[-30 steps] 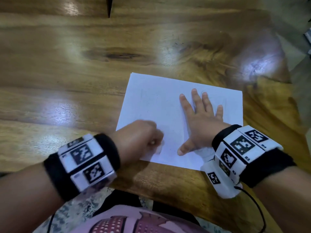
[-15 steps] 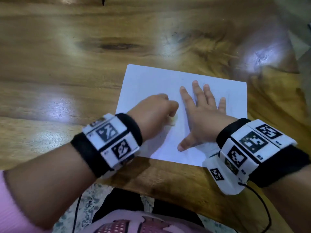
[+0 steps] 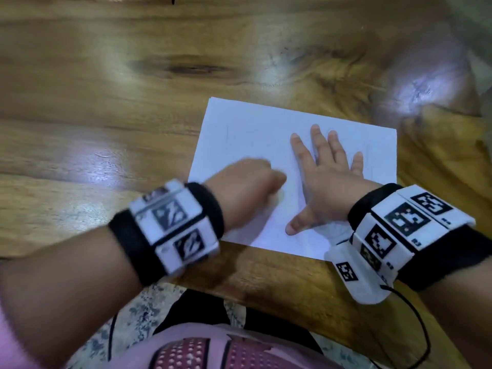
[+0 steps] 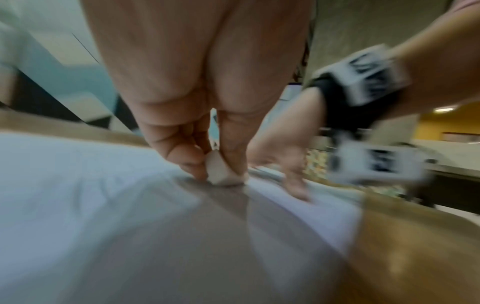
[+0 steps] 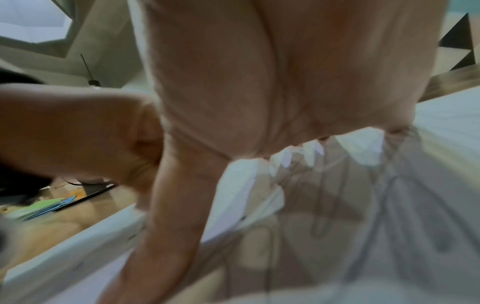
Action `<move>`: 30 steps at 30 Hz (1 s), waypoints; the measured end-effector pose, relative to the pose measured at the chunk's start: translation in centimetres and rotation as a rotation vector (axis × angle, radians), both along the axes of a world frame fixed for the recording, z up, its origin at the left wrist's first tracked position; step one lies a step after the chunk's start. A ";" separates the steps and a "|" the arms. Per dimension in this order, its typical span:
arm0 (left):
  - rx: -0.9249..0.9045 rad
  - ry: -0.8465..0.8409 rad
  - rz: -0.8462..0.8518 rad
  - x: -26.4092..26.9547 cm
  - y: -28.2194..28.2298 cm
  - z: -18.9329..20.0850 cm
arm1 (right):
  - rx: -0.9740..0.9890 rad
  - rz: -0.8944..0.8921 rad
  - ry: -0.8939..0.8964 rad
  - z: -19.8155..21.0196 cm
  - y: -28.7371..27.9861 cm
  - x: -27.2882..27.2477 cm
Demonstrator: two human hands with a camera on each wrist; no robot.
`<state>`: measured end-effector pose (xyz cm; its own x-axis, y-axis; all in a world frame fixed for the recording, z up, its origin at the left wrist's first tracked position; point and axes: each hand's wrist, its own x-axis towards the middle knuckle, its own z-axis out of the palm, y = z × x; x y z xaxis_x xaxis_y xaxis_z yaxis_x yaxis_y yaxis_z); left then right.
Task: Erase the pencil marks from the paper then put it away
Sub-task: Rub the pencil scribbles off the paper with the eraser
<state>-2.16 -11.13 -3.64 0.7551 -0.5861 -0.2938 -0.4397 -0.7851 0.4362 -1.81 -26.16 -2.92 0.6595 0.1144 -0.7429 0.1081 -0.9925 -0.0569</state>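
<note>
The white rectangular sheet of paper [image 3: 255,134] lies flat on the brown wooden table [image 3: 106,102], near its front edge. The right hand [image 3: 330,182] presses on the sheet with fingers straight and spread. The left hand [image 3: 247,187] is curled and pinches a small whitish eraser [image 4: 221,172] between thumb and fingers, its tip touching the paper.

Each bare forearm wears a wide black fabric wristband [image 3: 133,246] carrying a white blocky housing [image 3: 174,225] faced with square black-and-white coded markers. The left one shows three marker panels, blurred. The right wristband [image 3: 447,251] holds a larger white housing [image 3: 404,227] with several sharper markers, small black marks printed beside them, and a rounded white lobe [image 3: 356,280] on its near side bearing one more marker. A thin black cable [image 3: 418,320] loops from that lobe. A pink sleeve edge [image 3: 10,342] shows at the near left; a pink garment [image 3: 202,350] with a dotted red patch lies at the near centre.
</note>
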 end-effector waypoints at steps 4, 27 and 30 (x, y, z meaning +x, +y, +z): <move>-0.086 0.150 -0.030 -3.8 2.2 -0.4 | 0.009 -0.003 -0.001 0.2 0.0 -0.1; -0.063 -0.008 0.172 3.0 2.3 0.2 | 0.015 -0.032 0.001 -0.1 1.0 -0.3; -0.072 -0.063 0.200 6.3 0.5 0.5 | 0.010 -0.032 0.018 0.0 1.0 -0.2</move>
<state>4.09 -10.64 -3.14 0.8741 -0.4402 -0.2054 -0.3060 -0.8274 0.4709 -2.05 -25.20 -2.90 0.6495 0.1010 -0.7536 0.0756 -0.9948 -0.0682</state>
